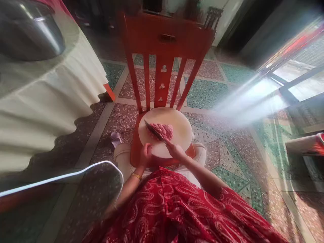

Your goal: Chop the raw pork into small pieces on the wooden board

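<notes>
Our right hand is closed around the knife handle, blade angled left over the minced meat just ahead. Our left hand grips the near rim of the round board. The board overhangs the chair seat, so a hard chop could, we judge, tip it.

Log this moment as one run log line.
right hand: grips knife, blade on minced meat | left hand: steadies round cutting board edge | board on red chair seat
</notes>
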Action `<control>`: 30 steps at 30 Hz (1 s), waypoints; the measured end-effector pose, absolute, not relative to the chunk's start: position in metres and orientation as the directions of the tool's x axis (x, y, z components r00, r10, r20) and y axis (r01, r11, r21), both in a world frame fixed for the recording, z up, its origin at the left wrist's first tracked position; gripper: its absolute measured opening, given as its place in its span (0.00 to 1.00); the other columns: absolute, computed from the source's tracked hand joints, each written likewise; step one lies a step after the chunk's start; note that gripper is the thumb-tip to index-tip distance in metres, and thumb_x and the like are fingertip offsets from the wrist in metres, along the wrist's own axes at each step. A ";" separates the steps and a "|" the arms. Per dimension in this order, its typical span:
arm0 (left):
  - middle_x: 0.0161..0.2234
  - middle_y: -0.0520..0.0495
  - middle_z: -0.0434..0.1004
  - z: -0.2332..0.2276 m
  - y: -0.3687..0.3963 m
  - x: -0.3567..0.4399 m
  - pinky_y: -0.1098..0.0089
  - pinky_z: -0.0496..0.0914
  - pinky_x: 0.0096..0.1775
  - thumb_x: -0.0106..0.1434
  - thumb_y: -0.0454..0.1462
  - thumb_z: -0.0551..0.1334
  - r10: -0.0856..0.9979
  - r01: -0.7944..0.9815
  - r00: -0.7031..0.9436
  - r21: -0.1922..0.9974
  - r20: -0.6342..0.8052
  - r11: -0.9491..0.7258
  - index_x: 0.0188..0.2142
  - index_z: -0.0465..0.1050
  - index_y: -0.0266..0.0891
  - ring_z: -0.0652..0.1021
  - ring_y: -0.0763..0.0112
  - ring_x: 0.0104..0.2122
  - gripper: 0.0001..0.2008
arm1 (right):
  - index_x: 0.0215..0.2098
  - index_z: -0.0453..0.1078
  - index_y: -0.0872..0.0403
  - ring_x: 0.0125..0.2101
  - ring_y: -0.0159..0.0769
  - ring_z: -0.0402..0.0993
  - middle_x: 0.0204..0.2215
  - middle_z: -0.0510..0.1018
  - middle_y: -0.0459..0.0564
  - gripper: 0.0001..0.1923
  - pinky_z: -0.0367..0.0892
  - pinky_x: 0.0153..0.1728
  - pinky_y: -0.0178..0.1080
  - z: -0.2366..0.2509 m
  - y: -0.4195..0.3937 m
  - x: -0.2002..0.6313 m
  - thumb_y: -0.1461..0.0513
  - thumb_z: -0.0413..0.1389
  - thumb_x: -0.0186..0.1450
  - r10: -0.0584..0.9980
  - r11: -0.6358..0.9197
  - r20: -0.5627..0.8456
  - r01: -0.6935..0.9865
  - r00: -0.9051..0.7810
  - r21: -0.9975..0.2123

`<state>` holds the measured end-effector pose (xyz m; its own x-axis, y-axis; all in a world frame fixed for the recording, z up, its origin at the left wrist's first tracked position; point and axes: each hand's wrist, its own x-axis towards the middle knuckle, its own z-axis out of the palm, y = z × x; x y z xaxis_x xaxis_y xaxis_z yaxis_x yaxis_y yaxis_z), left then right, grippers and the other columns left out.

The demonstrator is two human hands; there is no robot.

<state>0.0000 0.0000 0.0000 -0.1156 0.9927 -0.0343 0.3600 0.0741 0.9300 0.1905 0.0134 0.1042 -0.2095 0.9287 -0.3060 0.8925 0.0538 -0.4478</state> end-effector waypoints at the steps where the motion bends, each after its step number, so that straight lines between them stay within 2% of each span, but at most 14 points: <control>1: 0.30 0.46 0.74 -0.001 0.001 0.001 0.66 0.69 0.39 0.62 0.40 0.52 0.993 0.355 -0.114 0.932 -0.039 0.077 0.35 0.68 0.40 0.74 0.65 0.33 0.09 | 0.65 0.54 0.45 0.41 0.42 0.77 0.47 0.78 0.48 0.25 0.71 0.41 0.39 0.112 0.013 0.191 0.61 0.45 0.70 0.942 0.084 -0.246 0.871 -0.228 -0.484; 6: 0.31 0.47 0.74 -0.008 0.004 0.004 0.67 0.69 0.39 0.63 0.41 0.50 0.993 0.329 -0.114 0.943 -0.015 0.052 0.35 0.67 0.41 0.75 0.67 0.33 0.10 | 0.67 0.49 0.46 0.45 0.39 0.75 0.54 0.72 0.49 0.26 0.71 0.42 0.37 0.125 0.012 0.186 0.59 0.41 0.71 0.968 0.195 -0.015 0.787 -0.250 -0.586; 8: 0.31 0.48 0.74 -0.009 0.004 0.004 0.67 0.69 0.40 0.63 0.41 0.50 0.992 0.334 -0.124 0.942 0.001 0.041 0.35 0.67 0.41 0.75 0.68 0.33 0.10 | 0.67 0.50 0.47 0.42 0.38 0.77 0.52 0.74 0.50 0.26 0.71 0.41 0.36 0.117 0.009 0.184 0.60 0.42 0.71 0.966 0.183 -0.046 0.802 -0.254 -0.568; 12: 0.31 0.48 0.74 -0.006 0.003 0.003 0.67 0.69 0.38 0.62 0.40 0.51 0.991 0.360 -0.132 0.932 0.005 0.043 0.34 0.67 0.40 0.75 0.68 0.33 0.09 | 0.65 0.53 0.44 0.32 0.38 0.79 0.37 0.81 0.48 0.26 0.71 0.33 0.35 0.111 0.003 0.190 0.60 0.46 0.69 0.934 0.116 -0.256 0.890 -0.248 -0.440; 14: 0.30 0.49 0.73 -0.006 0.004 0.004 0.68 0.69 0.38 0.62 0.40 0.50 0.992 0.347 -0.122 0.938 0.038 0.007 0.33 0.67 0.40 0.75 0.69 0.32 0.09 | 0.66 0.53 0.45 0.31 0.39 0.79 0.35 0.81 0.49 0.26 0.70 0.32 0.34 0.118 0.002 0.193 0.59 0.45 0.70 0.945 0.136 -0.214 0.890 -0.249 -0.436; 16: 0.29 0.49 0.73 -0.008 0.004 0.005 0.69 0.69 0.38 0.63 0.40 0.50 0.990 0.339 -0.120 0.940 0.069 -0.025 0.33 0.67 0.41 0.75 0.69 0.32 0.09 | 0.66 0.52 0.46 0.33 0.39 0.78 0.38 0.81 0.51 0.26 0.70 0.33 0.34 0.122 0.002 0.192 0.58 0.44 0.71 0.962 0.175 -0.105 0.860 -0.254 -0.479; 18: 0.29 0.49 0.73 -0.009 0.004 0.005 0.69 0.69 0.38 0.62 0.39 0.50 0.988 0.344 -0.129 0.938 0.080 -0.031 0.34 0.67 0.41 0.75 0.69 0.32 0.08 | 0.67 0.51 0.47 0.33 0.39 0.78 0.40 0.80 0.52 0.26 0.70 0.33 0.34 0.118 0.002 0.190 0.58 0.44 0.71 0.964 0.197 -0.056 0.843 -0.258 -0.501; 22: 0.30 0.49 0.73 -0.008 0.004 0.005 0.69 0.69 0.36 0.62 0.38 0.51 0.990 0.354 -0.127 0.935 0.059 -0.011 0.33 0.67 0.41 0.74 0.69 0.31 0.08 | 0.65 0.55 0.47 0.29 0.39 0.78 0.32 0.81 0.50 0.25 0.69 0.30 0.34 0.102 -0.004 0.192 0.59 0.47 0.69 0.945 0.140 -0.219 0.904 -0.245 -0.405; 24: 0.29 0.49 0.73 -0.006 0.004 0.005 0.69 0.69 0.36 0.62 0.39 0.51 0.992 0.356 -0.110 0.934 0.063 -0.020 0.33 0.67 0.40 0.74 0.69 0.31 0.08 | 0.64 0.57 0.46 0.29 0.39 0.78 0.31 0.81 0.49 0.25 0.69 0.29 0.35 0.104 -0.008 0.194 0.59 0.47 0.69 0.945 0.118 -0.235 0.909 -0.226 -0.399; 28: 0.29 0.49 0.72 -0.006 0.005 0.006 0.68 0.69 0.38 0.62 0.39 0.50 0.990 0.354 -0.110 0.934 0.090 -0.046 0.33 0.66 0.41 0.74 0.70 0.30 0.08 | 0.66 0.53 0.46 0.34 0.39 0.78 0.40 0.80 0.50 0.25 0.70 0.33 0.34 0.119 -0.006 0.189 0.58 0.44 0.70 0.968 0.189 -0.050 0.846 -0.246 -0.499; 30: 0.30 0.49 0.73 -0.006 0.004 0.006 0.68 0.69 0.38 0.63 0.39 0.50 0.990 0.357 -0.116 0.934 0.081 -0.035 0.34 0.66 0.41 0.75 0.70 0.31 0.08 | 0.66 0.51 0.47 0.35 0.38 0.78 0.42 0.80 0.51 0.26 0.70 0.33 0.34 0.116 -0.004 0.185 0.59 0.44 0.70 0.969 0.198 -0.032 0.845 -0.246 -0.497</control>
